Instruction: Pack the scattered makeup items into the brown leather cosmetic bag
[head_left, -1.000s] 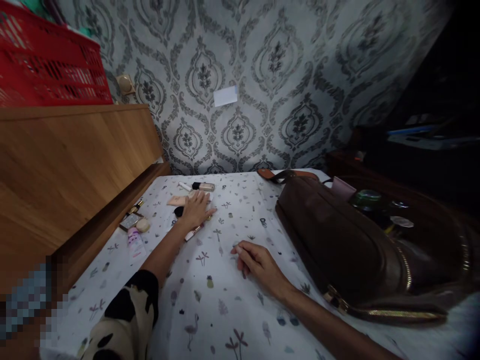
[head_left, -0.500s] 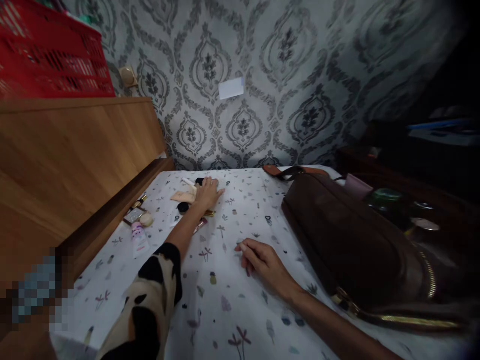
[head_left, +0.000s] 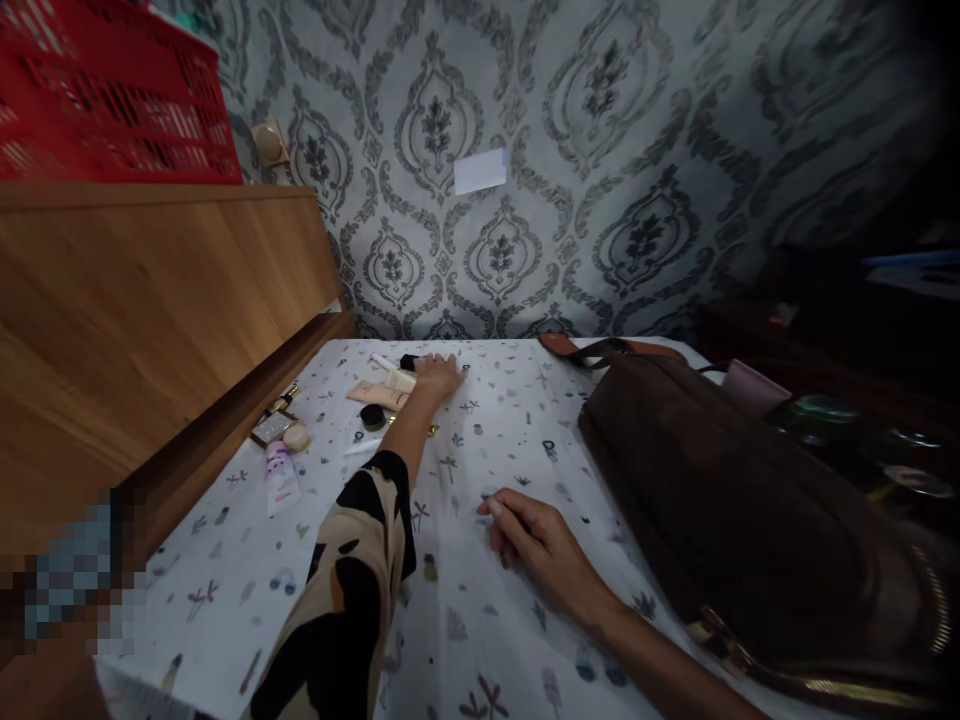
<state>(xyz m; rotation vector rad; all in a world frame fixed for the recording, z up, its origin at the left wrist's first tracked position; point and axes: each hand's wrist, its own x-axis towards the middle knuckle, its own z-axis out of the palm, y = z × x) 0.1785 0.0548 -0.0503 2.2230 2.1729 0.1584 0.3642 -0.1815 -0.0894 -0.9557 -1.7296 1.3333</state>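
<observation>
Nearest me, I note the left sleeve [head_left: 341, 570] stretched farther across the printed cloth [head_left: 517, 430] than a second ago. The right hand [head_left: 529, 530] rests on the cloth, its posture unchanged: fingers loosely curled, thumb together with forefinger, nothing visible in it. The brown bag [head_left: 705, 490] lies to its right, apart from it. Farther off, the purple-and-white tube [head_left: 281, 478] lies well to the left; the black round pot [head_left: 372, 417] and peach tube [head_left: 373, 394] show more fully than before. Beyond them, I find the left hand [head_left: 441, 377] palm down over the black-capped bottle [head_left: 409, 361], whose body is hidden. I judge that handling has shifted to this bottle; I cannot tell whether the fingers are clamped on it.
</observation>
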